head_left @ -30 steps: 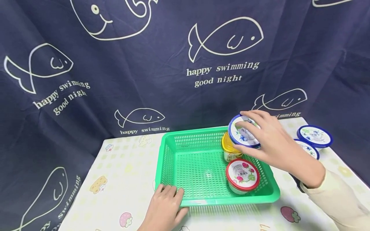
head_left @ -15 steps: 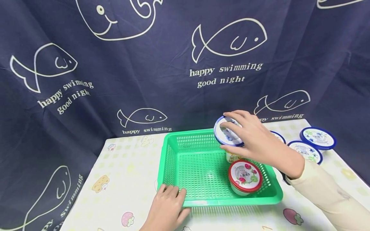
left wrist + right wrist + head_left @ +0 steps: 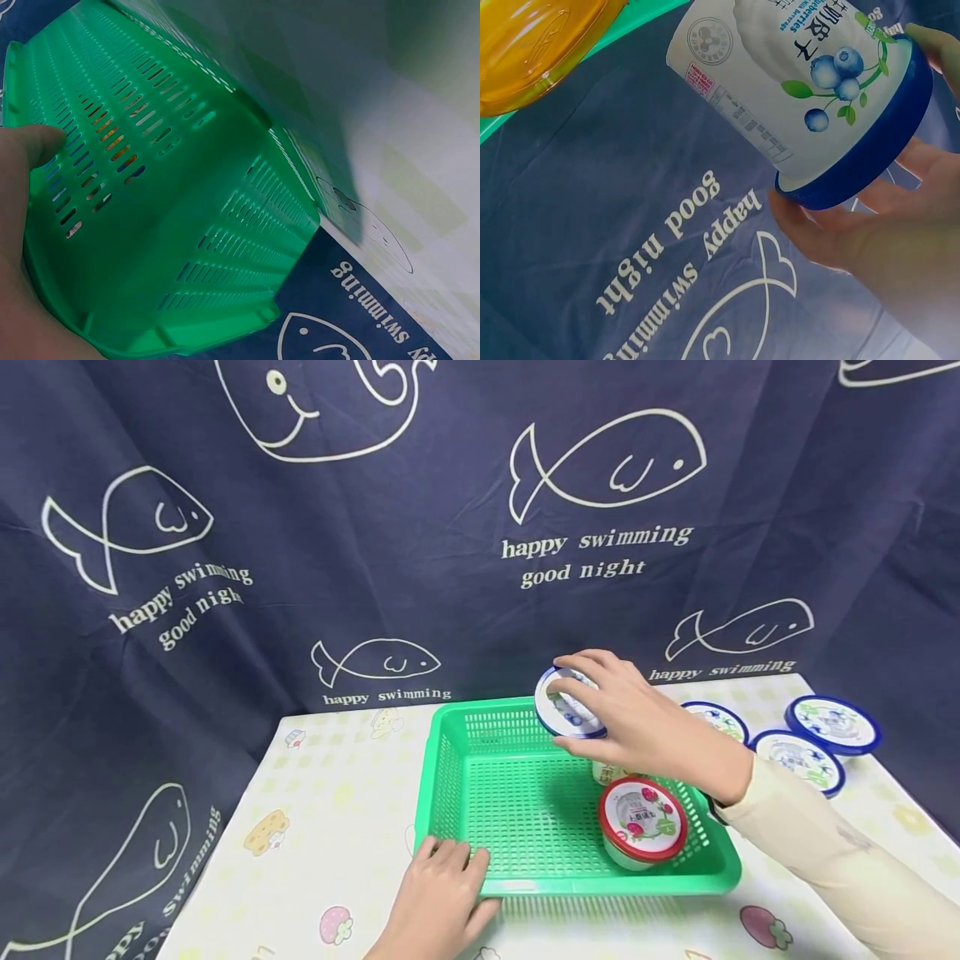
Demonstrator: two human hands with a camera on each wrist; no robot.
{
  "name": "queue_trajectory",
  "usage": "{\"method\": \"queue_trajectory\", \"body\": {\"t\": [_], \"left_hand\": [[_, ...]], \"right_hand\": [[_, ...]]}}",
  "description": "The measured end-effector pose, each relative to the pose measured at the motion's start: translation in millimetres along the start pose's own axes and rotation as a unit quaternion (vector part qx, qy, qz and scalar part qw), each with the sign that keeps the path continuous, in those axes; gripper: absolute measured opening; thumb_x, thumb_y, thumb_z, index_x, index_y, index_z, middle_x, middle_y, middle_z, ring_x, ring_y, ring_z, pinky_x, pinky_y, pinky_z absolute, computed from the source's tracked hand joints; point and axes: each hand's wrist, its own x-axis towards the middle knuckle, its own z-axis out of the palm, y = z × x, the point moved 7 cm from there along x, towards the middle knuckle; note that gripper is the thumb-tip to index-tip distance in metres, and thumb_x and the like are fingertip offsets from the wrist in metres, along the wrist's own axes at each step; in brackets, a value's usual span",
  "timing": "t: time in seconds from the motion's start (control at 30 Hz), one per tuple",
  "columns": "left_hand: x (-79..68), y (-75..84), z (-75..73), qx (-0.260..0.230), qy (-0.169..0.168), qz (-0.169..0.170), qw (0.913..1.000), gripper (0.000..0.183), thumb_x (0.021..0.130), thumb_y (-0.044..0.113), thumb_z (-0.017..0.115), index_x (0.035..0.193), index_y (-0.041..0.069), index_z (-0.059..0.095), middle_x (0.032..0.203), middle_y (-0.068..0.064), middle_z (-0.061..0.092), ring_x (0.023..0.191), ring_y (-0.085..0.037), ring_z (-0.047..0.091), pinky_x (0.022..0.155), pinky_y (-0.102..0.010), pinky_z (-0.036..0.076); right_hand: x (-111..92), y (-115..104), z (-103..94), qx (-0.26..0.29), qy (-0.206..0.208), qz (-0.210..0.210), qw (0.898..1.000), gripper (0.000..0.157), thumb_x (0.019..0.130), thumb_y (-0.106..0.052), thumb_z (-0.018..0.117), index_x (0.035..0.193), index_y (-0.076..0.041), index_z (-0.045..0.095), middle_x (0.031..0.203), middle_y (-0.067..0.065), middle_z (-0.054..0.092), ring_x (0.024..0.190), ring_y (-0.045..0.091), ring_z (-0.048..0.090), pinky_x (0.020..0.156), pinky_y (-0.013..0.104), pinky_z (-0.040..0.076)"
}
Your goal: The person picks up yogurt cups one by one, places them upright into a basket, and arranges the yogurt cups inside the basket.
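My right hand grips a blue-lidded tub by its lid, above the back of the green plastic basket. Blueberries are printed on the tub's white side in the right wrist view. Inside the basket a red-lidded tub stands at the right. Behind it is a yellow-lidded tub, mostly hidden by my right hand; its yellow lid shows in the right wrist view. My left hand holds the basket's front-left rim, fingers over the edge and thumb outside.
Several blue-lidded tubs stand on the table right of the basket: one beside its rim, one farther right, one at the back right. A patterned cloth covers the table. A dark blue fish-print curtain hangs behind.
My right hand has carried the blue-lidded tub leftward, past the yellow-lidded tub and over the basket's back middle. My left hand keeps its hold on the rim. The view has shifted slightly.
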Motion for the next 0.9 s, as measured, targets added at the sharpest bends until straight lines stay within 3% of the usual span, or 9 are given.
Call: {"method": "queue_trajectory", "body": {"t": [0.47, 0.9], "left_hand": [[0.0, 1.1, 0.1, 0.0, 0.009, 0.002, 1.0, 0.03, 0.072, 0.043, 0.068, 0.075, 0.017, 0.054, 0.06, 0.008, 0.031, 0.055, -0.013, 0.04, 0.066, -0.03, 0.034], [0.3, -0.3, -1.9, -0.005, 0.011, -0.001, 0.9999, 0.029, 0.072, 0.04, 0.069, 0.072, 0.018, 0.049, 0.06, 0.008, 0.027, 0.054, -0.012, 0.033, 0.066, -0.03, 0.033]], "right_hand": [[13.9, 2.1, 17.5, 0.03, -0.03, -0.005, 0.999, 0.05, 0.083, -0.04, 0.075, 0.123, -0.012, 0.061, 0.138, 0.015, 0.052, 0.127, 0.035, 0.045, 0.096, 0.059, 0.039], [16.6, 8.5, 40.7, 0.021, -0.086, 0.014, 0.996, 0.068, 0.085, -0.052, 0.072, 0.136, -0.012, 0.054, 0.143, 0.017, 0.049, 0.13, 0.035, 0.044, 0.1, 0.056, 0.04]]}}
